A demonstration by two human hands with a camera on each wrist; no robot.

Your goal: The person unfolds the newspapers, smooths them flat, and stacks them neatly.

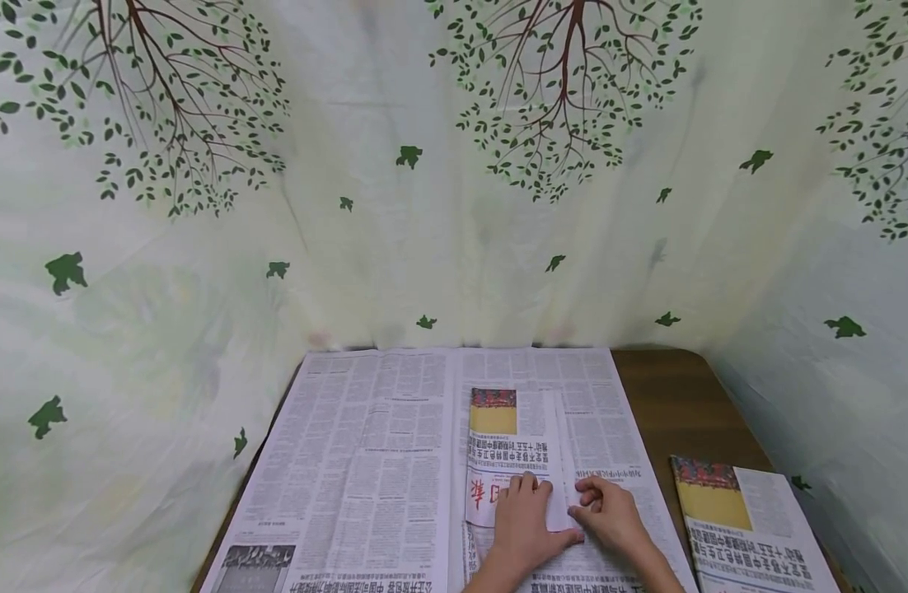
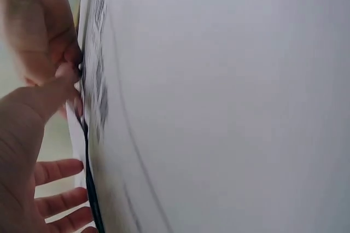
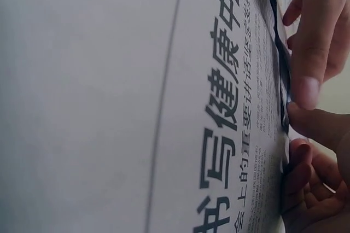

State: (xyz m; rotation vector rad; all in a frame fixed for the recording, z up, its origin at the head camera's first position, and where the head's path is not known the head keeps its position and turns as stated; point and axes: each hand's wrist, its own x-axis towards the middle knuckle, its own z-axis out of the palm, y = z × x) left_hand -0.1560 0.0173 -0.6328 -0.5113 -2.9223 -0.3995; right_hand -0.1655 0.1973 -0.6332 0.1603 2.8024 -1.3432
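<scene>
A folded newspaper with a yellow and red picture and red characters lies on a spread newspaper sheet. My left hand rests palm down over its near part, with the fingers straight and the thumb stretched toward the right. Just to the right, my right hand has curled fingers and pinches the paper along the folded newspaper's right edge. Both hands meet close together in the left wrist view, where the left thumb overlaps the right hand. Large black print on the spread sheet fills part of the right wrist view.
The spread newspaper covers most of the brown wooden table. Another folded newspaper with a similar picture lies at the front right. A pale curtain printed with trees and green birds hangs behind and along both sides.
</scene>
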